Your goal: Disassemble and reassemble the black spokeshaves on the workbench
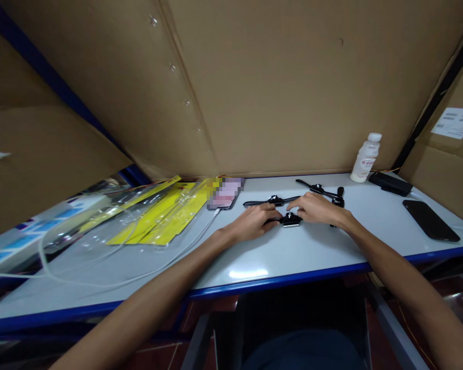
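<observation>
On the table in front of me lies a black spokeshave point(291, 220) with a bright metal edge at its front and small adjusting screws on top. My left hand point(261, 219) is closed around its left handle. My right hand point(317, 207) covers the right handle, fingers bent over it and a fingertip close to the screws. Just behind sits a second spokeshave point(275, 200), and another spokeshave point(317, 188) lies angled farther back. Partly hidden by my right wrist is one more spokeshave point(337, 201), turned lengthwise.
Yellow cards in clear plastic packaging point(165, 210) cover the left side, near a phone with a lit screen point(226, 193) and its white cable point(177, 257). A white bottle point(366, 158), a black device point(390, 183) and a dark phone point(431, 220) are at right. Cardboard walls point(262, 87) enclose the table.
</observation>
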`<state>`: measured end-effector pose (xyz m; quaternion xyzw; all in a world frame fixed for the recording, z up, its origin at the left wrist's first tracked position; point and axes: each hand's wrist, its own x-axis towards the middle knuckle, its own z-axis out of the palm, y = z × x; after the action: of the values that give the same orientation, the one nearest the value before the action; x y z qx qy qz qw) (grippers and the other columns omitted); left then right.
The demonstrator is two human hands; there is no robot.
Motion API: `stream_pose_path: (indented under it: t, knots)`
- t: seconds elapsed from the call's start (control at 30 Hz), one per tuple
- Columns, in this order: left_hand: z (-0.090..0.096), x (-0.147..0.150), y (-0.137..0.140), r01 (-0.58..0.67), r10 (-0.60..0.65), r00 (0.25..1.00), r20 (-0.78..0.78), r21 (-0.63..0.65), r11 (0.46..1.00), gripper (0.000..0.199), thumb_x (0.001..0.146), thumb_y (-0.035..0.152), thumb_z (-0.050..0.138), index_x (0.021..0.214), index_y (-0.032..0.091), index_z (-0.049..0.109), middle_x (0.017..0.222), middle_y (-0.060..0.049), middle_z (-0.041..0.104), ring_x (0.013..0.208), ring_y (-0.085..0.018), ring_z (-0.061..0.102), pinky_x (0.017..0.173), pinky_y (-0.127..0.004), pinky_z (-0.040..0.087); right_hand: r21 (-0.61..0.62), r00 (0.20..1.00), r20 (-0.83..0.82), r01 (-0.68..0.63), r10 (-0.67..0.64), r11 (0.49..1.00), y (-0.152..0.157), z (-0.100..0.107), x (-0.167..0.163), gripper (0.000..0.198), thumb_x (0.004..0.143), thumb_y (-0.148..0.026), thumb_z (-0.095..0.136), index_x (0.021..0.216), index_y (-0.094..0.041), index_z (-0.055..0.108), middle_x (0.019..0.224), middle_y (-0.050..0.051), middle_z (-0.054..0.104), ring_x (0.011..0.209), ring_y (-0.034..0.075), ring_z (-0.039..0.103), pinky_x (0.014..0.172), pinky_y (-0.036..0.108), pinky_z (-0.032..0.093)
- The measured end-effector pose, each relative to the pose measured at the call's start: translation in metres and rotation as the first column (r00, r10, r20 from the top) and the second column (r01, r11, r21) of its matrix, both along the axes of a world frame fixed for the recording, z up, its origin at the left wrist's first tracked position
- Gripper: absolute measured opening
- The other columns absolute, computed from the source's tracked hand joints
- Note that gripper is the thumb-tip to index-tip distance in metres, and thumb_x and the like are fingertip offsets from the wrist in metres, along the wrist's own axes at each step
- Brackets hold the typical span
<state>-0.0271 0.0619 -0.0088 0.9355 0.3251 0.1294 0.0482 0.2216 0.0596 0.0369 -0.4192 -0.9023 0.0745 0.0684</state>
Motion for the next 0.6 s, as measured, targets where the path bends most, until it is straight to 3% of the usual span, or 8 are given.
stream_pose_path:
  t: [0.6]
  knots:
    - [-0.0008, 0.0003, 0.0003, 0.000, 0.000, 1.000, -0.004, -0.001, 1.000, 0.024, 0.099, 0.020, 0.054, 0.117, 0.022, 0.072, 0.112, -0.009, 0.070, 0.101, -0.025, 0.068, 0.085, -0.035, 0.053, 0.027, 0.999, -0.015, -0.031, 0.031, 0.999, 0.0056, -0.0063, -0.0044, 0.015, 0.093, -0.033, 0.071, 0.102, -0.023, 0.077, 0.076, 0.003, 0.067, 0.071, 0.018, 0.057, 0.066, 0.031, 0.030]
